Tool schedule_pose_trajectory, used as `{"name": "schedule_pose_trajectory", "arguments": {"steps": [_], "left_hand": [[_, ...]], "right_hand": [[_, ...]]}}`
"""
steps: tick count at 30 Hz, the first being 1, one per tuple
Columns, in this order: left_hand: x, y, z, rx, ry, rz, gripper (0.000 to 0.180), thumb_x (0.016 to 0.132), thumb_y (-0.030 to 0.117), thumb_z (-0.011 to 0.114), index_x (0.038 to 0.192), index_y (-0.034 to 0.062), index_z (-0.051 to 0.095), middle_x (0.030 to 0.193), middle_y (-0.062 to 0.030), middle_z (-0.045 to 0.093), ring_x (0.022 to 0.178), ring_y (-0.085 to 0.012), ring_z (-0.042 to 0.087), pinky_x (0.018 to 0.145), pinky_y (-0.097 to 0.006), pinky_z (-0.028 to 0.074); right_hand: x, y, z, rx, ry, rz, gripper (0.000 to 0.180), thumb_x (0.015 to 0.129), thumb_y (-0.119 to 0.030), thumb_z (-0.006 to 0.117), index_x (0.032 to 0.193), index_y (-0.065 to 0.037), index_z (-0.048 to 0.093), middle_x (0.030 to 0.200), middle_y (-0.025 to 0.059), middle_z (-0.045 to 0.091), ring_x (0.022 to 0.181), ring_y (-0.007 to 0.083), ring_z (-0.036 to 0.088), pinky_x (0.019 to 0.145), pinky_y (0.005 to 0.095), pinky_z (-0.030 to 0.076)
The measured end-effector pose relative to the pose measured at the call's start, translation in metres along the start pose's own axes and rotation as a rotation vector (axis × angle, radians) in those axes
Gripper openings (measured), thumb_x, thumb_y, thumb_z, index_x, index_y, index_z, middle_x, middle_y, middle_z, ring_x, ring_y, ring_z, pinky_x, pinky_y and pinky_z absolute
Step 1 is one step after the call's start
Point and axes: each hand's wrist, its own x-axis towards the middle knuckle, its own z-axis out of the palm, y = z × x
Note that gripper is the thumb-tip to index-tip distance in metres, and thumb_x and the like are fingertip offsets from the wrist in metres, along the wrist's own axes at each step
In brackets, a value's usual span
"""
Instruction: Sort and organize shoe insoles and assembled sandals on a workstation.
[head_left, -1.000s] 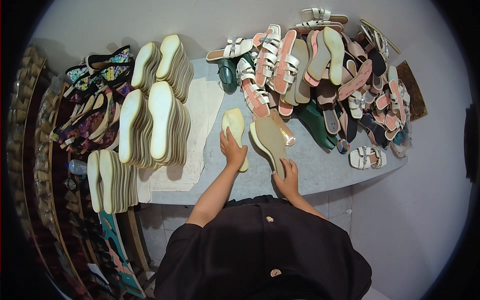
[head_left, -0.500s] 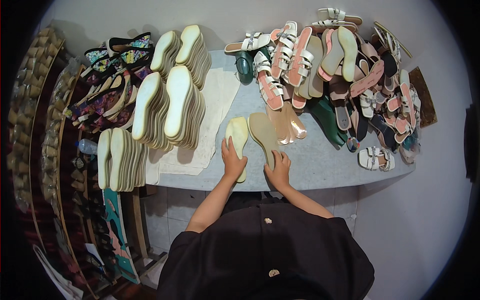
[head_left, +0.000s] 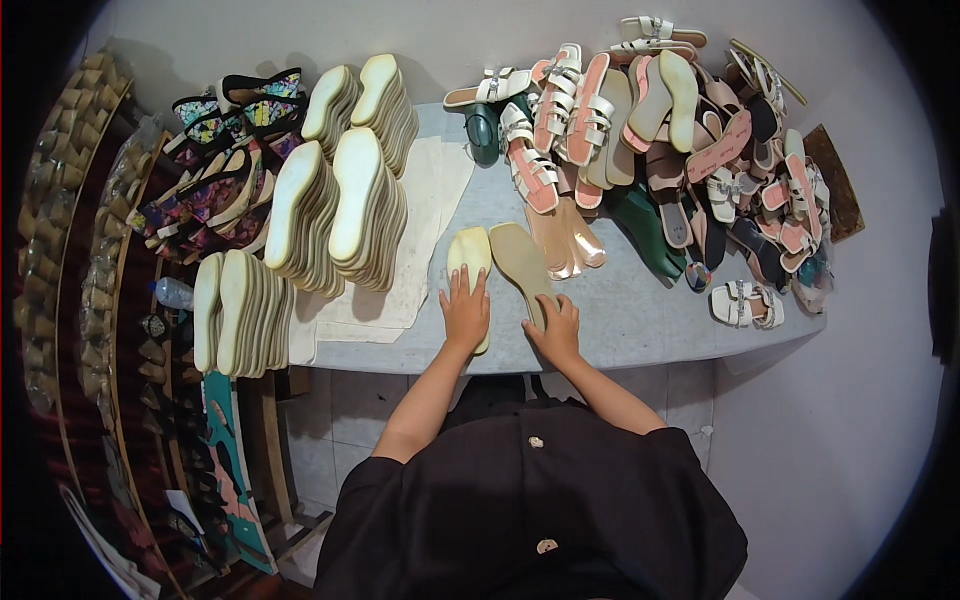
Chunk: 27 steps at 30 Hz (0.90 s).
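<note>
Two shoe soles lie side by side near the front edge of the table. My left hand rests flat on the cream sole, fingers stretched out over its middle and covering part of it. Just to the right is a tan sole, its wide end angled away to the left. My right hand grips the narrow end of the tan sole between thumb and fingers. The wide ends of both soles nearly touch.
Tall stacks of cream soles stand on white sheets at the left, beside floral footwear. White strappy sandals and other footwear are heaped at the right, near shiny tan insoles and a green shoe form. Shelves line the far left.
My left hand has gone from curling around the cream sole's sides to lying flat on top of it. The right hand keeps its hold on the tan sole. The view has shifted slightly.
</note>
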Motion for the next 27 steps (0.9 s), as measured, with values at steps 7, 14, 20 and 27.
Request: {"name": "schedule_pose_trajectory", "arguments": {"steps": [7, 14, 20, 27], "left_hand": [[0.006, 0.003, -0.011, 0.038, -0.032, 0.019, 0.048, 0.087, 0.033, 0.048, 0.133, 0.0203, 0.041, 0.141, -0.0149, 0.032, 0.131, -0.0306, 0.027, 0.098, -0.064, 0.018], [0.033, 0.003, -0.027, -0.077, 0.061, -0.045, 0.029, 0.084, 0.032, 0.052, 0.106, 0.0175, 0.064, 0.117, -0.0112, 0.051, 0.114, -0.0259, 0.042, 0.092, -0.06, 0.024], [0.058, 0.019, -0.034, -0.161, 0.128, -0.145, 0.022, 0.081, 0.03, 0.056, 0.096, 0.0174, 0.067, 0.114, -0.0111, 0.049, 0.112, -0.0272, 0.039, 0.092, -0.055, 0.019], [0.096, 0.034, -0.045, -0.232, 0.236, -0.075, 0.021, 0.078, 0.026, 0.058, 0.096, 0.0169, 0.066, 0.117, -0.0101, 0.046, 0.115, -0.0275, 0.034, 0.095, -0.048, 0.016]], "right_hand": [[0.062, -0.004, -0.033, -0.152, -0.024, 0.055, 0.043, 0.074, -0.037, 0.063, 0.111, -0.016, 0.057, 0.114, 0.0124, 0.048, 0.112, 0.0304, 0.038, 0.091, 0.05, 0.024], [0.231, 0.007, -0.147, -0.235, 0.663, 0.0, 0.052, 0.068, -0.028, 0.064, 0.116, -0.016, 0.048, 0.119, 0.0087, 0.046, 0.115, 0.0297, 0.037, 0.094, 0.0512, 0.022], [0.326, 0.045, -0.229, -0.204, 0.731, 0.459, 0.074, 0.063, -0.035, 0.066, 0.129, -0.016, 0.037, 0.128, 0.0145, 0.043, 0.121, 0.036, 0.036, 0.097, 0.0555, 0.022], [0.353, 0.07, -0.249, -0.104, 0.732, 0.428, 0.06, 0.063, -0.035, 0.066, 0.117, -0.014, 0.049, 0.111, 0.012, 0.058, 0.105, 0.0298, 0.054, 0.092, 0.0547, 0.026]]}}
